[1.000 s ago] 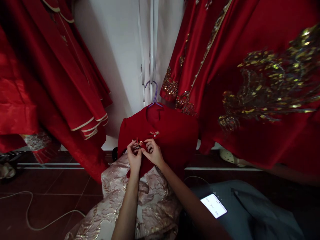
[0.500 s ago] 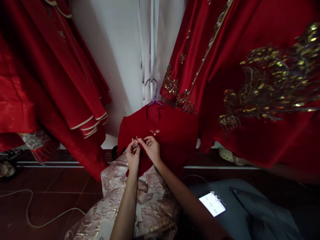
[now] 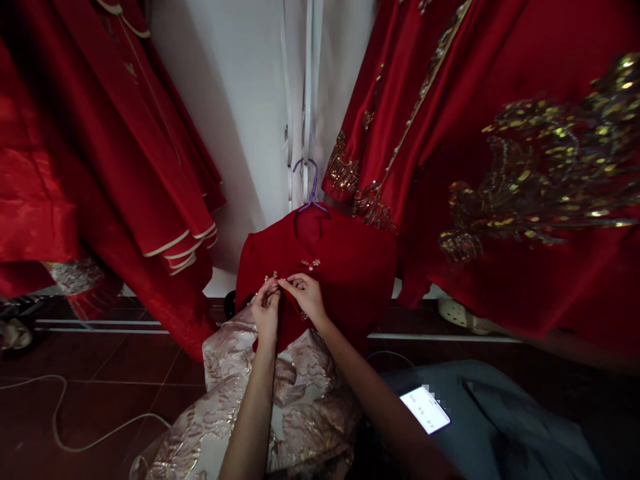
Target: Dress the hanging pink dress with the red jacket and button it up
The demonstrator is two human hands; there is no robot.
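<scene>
A red jacket [image 3: 355,267] hangs on a purple hanger [image 3: 314,183] in front of me, its neck opening uppermost. Small pearly flower-like ornaments [image 3: 311,265] sit on its chest. My left hand [image 3: 266,312] pinches the jacket's front just below another such ornament [image 3: 271,275]. Fingertip to fingertip with it, my right hand [image 3: 309,299] also pinches there, its other fingers curled. Whatever small part lies between the fingertips is too small to make out. A shiny pink-and-cream brocade cloth [image 3: 210,420] lies under my forearms and the jacket's lower edge.
Red garments [image 3: 165,167] with cream piping hang at left, and a red garment with gold sequins [image 3: 550,167] at right. A lit phone [image 3: 425,409] rests on grey-blue fabric [image 3: 480,407]. A white cable [image 3: 63,413] crosses the tiled floor; a pale clog [image 3: 457,312] shows at right.
My right hand has shifted slightly right and down, exposing another ornament lower on the jacket front. My left hand stays nearly in place. The whole view has shifted a little.
</scene>
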